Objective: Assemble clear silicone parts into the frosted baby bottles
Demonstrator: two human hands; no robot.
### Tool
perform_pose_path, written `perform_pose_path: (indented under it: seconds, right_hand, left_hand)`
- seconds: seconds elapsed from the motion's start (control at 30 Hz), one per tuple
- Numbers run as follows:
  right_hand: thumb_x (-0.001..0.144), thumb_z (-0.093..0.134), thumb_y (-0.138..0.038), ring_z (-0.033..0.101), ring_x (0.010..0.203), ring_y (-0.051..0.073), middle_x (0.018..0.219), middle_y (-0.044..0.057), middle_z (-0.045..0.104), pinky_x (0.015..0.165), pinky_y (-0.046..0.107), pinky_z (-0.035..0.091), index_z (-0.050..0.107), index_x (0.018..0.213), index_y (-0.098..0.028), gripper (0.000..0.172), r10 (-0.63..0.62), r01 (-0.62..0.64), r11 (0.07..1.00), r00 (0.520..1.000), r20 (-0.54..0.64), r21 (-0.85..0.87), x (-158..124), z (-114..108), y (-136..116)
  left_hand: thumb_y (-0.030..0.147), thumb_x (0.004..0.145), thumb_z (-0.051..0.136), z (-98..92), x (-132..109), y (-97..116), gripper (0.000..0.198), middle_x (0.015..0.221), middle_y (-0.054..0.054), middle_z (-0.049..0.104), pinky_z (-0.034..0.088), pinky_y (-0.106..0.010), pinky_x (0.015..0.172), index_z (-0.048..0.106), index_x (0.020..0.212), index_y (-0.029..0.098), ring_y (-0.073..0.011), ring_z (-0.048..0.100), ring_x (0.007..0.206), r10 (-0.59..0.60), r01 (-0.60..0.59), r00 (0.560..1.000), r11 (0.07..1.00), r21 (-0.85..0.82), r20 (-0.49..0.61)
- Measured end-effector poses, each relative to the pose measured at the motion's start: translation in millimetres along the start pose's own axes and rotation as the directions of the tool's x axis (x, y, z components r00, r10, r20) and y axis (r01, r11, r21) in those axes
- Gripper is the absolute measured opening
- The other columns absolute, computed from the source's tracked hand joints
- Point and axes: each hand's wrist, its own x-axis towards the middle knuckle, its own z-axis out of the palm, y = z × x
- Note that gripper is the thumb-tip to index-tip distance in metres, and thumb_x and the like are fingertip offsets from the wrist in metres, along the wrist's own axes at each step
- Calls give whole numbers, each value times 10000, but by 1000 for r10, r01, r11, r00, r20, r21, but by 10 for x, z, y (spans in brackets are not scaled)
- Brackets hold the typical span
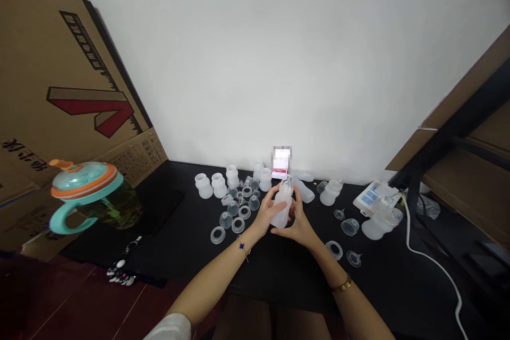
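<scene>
Between both hands, above the black table, I hold a frosted white baby bottle (281, 211) with a clear top, slightly tilted. My left hand (268, 213) wraps its left side, thumb across the front. My right hand (298, 224) closes round its right side and lower part. Left of the hands lie clear domed caps (226, 220) and translucent collar rings (218, 235). Several open white bottle bodies (204, 186) stand behind them. To the right are another ring (333, 250), a thin clear nipple piece (354, 258) and a clear cap (350, 227).
A lit phone (281, 162) leans against the wall. On the right are an assembled bottle (331, 192), a white box (376, 197) and a white cable (428, 257). A big teal-lidded jug (119, 207) stands left, near a cardboard box (79, 74) and a beaded strap (121, 271).
</scene>
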Motion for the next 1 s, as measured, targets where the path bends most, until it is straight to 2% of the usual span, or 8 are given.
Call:
perform_pose_path:
  seconds: [0.07, 0.13, 0.33, 0.57, 0.77, 1.0]
  right_hand:
    - [643, 931, -462, 555, 1298, 349, 1563, 211, 366, 938, 492, 552, -199, 1593, -350, 1480, 38, -38, 999, 999, 19, 16, 1, -2, -3]
    - [659, 920, -448, 564, 1288, 341, 1557, 206, 381, 925, 478, 558, -206, 1594, -343, 1467, 55, -56, 998, 998, 35, 22, -1, -5, -17]
    - [701, 851, -276, 643, 1126, 308, 1413, 165, 539, 762, 389, 579, -107, 1616, -341, 1326, 35, -35, 998, 999, -6, -45, -21, -15, -59]
    - [674, 829, -199, 661, 1055, 293, 1375, 153, 574, 670, 331, 559, -56, 1619, -347, 1303, 24, -24, 998, 1000, -17, -57, -23, -25, -99]
    - [660, 822, -182, 661, 981, 257, 1332, 138, 588, 658, 320, 546, -12, 1609, -345, 1274, 8, -10, 998, 1000, -29, -59, -30, -21, -74]
    - [642, 829, -192, 642, 1022, 267, 1347, 147, 574, 684, 335, 559, 27, 1590, -316, 1248, 23, -27, 996, 999, -40, -89, -39, -21, -6]
  left_hand:
    - [419, 775, 813, 18, -8, -17, 915, 886, -65, 740, 545, -277, 541, 342, 1530, 210, -176, 671, 573, 0, 0, 1000, 1000, -1, -4]
    - [419, 772, 816, 30, -14, -35, 931, 897, -67, 741, 551, -281, 559, 328, 1537, 210, -177, 674, 591, 6, -6, 1000, 1000, 2, -12]
    - [429, 766, 823, 34, -24, -57, 952, 857, -56, 734, 566, -297, 558, 296, 1526, 202, -180, 670, 585, 14, -14, 1000, 1000, 26, -1]
    - [435, 756, 832, 61, -44, -34, 944, 817, -52, 732, 572, -300, 562, 311, 1506, 194, -181, 668, 575, 0, 0, 1000, 1000, 20, -15]
    - [440, 773, 824, 50, -50, -35, 920, 809, -52, 736, 571, -299, 558, 327, 1514, 215, -189, 683, 571, 2, -2, 1000, 999, 39, -7]
    - [438, 740, 849, 60, -45, -43, 903, 768, -28, 720, 579, -298, 550, 376, 1472, 204, -192, 686, 586, 15, -14, 999, 1000, 21, -39]
